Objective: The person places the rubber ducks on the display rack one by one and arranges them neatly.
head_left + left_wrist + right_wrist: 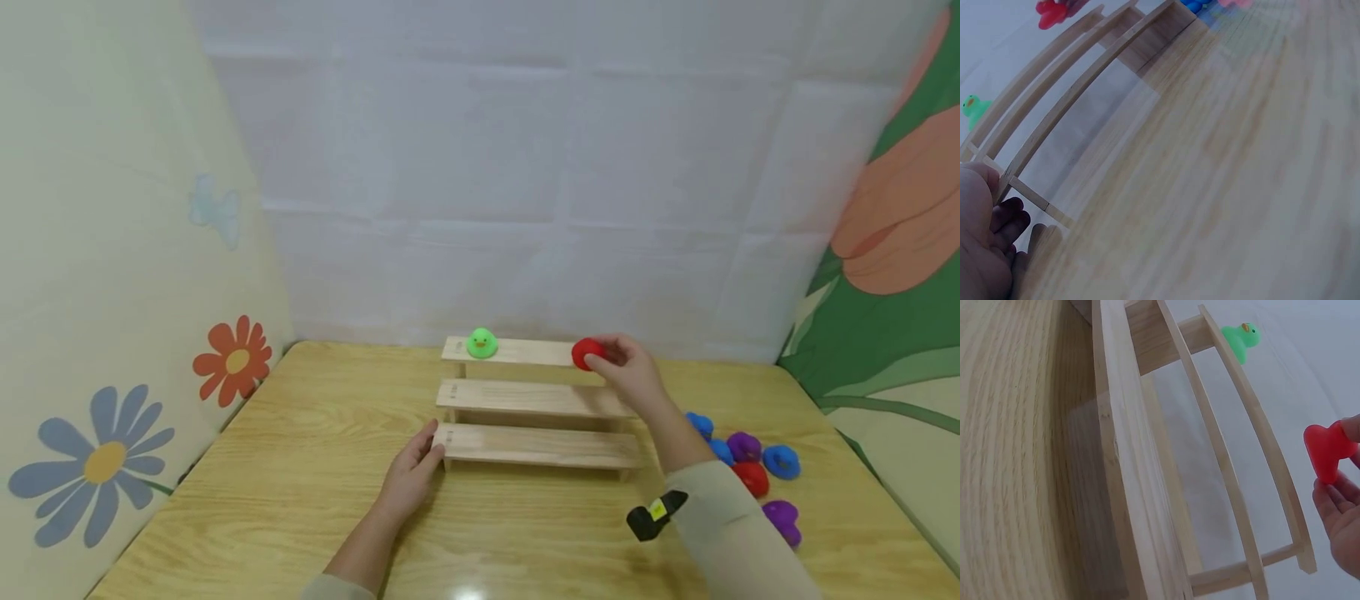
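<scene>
A three-step wooden shelf [536, 444] stands on the table. My left hand [412, 473] grips the left end of its lowest step, thumb and fingers on either side of the board in the left wrist view. With thumb and fingers, my right hand [632, 371] pinches a red rubber duck [587, 354] at the right end of the top step. In the right wrist view, the red duck [1325, 450] appears held apart from the board. A green rubber duck [482, 343] sits near the left end of the top step, facing forward.
To the right of the shelf, several loose ducks lie on the wooden table [315, 467]: blue [782, 462], purple [782, 521] and red [752, 479]. A white cloth wall [480, 167] rises behind the table, with painted panels on both sides.
</scene>
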A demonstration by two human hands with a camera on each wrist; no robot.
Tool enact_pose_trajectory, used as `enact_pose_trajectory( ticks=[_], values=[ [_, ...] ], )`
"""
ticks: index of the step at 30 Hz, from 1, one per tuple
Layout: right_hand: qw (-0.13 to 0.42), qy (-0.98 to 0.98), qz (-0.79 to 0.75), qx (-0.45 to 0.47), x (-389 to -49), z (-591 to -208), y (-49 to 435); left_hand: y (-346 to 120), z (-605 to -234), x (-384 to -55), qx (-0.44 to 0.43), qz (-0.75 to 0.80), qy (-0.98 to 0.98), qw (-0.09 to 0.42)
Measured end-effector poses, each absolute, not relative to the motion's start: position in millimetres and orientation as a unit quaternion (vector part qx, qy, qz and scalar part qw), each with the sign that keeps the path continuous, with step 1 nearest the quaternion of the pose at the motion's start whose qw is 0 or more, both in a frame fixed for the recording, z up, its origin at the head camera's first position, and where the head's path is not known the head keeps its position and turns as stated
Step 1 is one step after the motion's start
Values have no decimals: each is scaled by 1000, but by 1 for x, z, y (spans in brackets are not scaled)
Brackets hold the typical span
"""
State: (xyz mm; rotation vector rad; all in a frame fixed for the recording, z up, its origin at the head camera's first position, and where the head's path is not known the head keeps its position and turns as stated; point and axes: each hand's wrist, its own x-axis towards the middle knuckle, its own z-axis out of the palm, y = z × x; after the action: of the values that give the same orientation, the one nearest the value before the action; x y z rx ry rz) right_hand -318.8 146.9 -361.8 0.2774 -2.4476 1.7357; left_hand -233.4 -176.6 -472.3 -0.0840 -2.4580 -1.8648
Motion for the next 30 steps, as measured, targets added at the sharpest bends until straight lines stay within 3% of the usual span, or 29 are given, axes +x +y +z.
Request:
enact_pose_trajectory(
  ticks=[30],
  values=[
    [8, -835, 541, 102, -353, -358, 101, -175, -470, -231, -21, -615, -788, 26]
  ],
)
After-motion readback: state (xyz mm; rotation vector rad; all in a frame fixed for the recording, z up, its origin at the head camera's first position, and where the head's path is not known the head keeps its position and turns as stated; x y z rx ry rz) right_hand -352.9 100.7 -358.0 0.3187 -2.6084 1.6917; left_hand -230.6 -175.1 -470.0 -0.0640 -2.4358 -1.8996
